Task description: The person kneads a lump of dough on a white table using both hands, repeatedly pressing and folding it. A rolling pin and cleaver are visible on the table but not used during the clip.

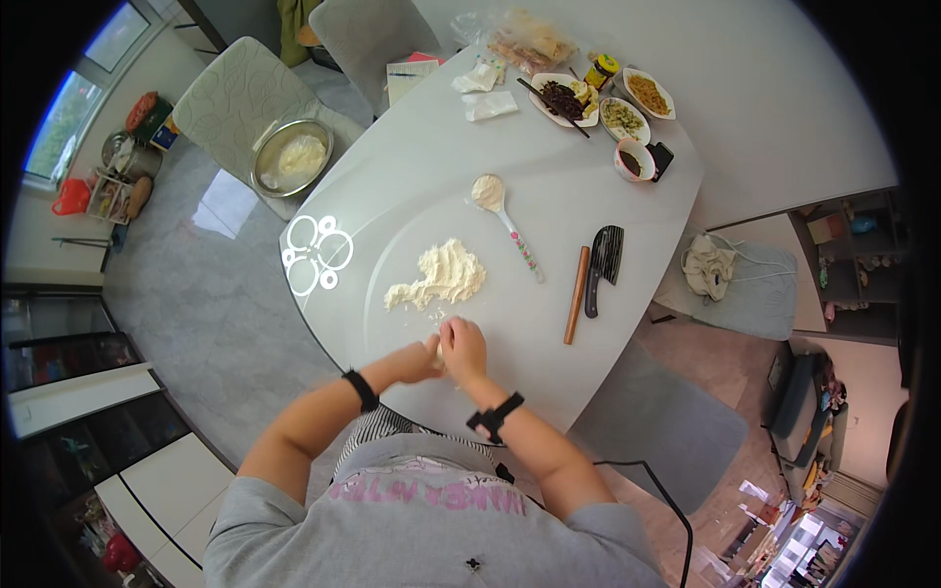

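Note:
My left hand (417, 360) and my right hand (464, 348) meet near the front edge of the table. Between them a small piece of pale dough (440, 356) shows, mostly hidden by the fingers. Just beyond the hands, a spread heap of flour (448, 272) lies on the tabletop, with loose crumbs at its near side. Farther off rests a ladle (506, 213) with a flowered handle, its bowl full of flour. To the right, a wooden rolling pin (577, 295) lies alongside a cleaver (604, 270) with a dark blade and black handle.
At the far right of the white table (412, 165) stand a plate of dark food (556, 99) with chopsticks across it, other dishes, a jar (601, 72) and a small bowl (634, 160). A metal basin (292, 157) holding dough sits on a chair to the left.

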The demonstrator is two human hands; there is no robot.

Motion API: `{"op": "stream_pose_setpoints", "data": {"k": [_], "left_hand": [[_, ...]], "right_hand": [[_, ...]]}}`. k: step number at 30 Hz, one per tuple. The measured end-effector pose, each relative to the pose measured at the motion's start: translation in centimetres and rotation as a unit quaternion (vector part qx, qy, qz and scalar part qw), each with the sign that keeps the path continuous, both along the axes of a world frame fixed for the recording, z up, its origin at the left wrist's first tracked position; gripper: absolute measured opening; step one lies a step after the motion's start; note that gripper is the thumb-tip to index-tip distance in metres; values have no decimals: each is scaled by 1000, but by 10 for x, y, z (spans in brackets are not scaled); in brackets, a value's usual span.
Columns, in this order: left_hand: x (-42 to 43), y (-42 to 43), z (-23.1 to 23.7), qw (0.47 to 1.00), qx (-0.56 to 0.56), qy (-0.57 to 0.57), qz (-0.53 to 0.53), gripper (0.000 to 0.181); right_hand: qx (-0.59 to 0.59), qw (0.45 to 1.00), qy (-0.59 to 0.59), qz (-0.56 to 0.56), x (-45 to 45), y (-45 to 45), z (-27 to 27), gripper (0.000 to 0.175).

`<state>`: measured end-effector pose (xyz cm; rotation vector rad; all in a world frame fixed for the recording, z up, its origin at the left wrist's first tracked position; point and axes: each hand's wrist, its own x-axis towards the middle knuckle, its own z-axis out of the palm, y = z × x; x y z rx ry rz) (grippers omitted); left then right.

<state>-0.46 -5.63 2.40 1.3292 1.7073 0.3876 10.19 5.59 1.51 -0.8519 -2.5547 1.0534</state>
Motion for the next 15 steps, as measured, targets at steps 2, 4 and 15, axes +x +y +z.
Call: {"op": "stream_pose_setpoints", "data": {"k": [2, 4, 15], "left_hand": [[31, -19, -3, 997, -26, 50, 55, 48], [48, -17, -12, 985, -21, 141, 95, 28], [3, 41, -29, 938, -177, 83, 285, 39]], "right_hand": [[40, 996, 38, -72, 16, -20, 1, 17], [103, 977, 91, -161, 18, -31, -7, 13], [161, 969, -126, -140, -50, 10, -54, 23]]}}
